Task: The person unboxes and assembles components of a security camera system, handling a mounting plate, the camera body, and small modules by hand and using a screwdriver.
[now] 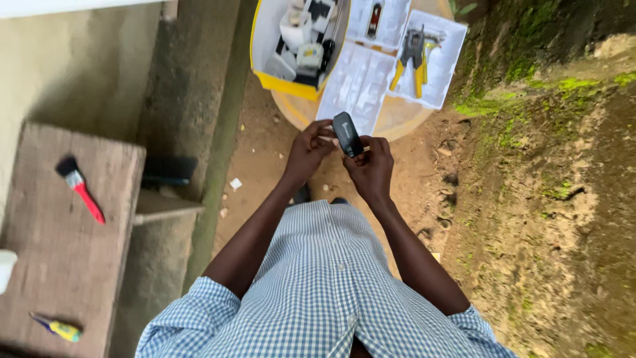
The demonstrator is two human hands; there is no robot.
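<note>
Both my hands are raised in front of me around a small black oblong device (346, 132). My left hand (308, 151) grips its left side with the fingertips near its top end. Pinching the lower end from the right is my right hand (372, 170). The device is tilted, held just in front of a round wooden stool top (397, 118). My blue checked shirt fills the bottom of the view.
The stool carries an open yellow case (291, 48) with white and black parts, white plastic trays (358, 83) and yellow-handled pliers (415, 58). A wooden bench (66, 252) at left bears a red-handled brush (81, 188) and a yellow screwdriver (59, 328). Mossy earth lies right.
</note>
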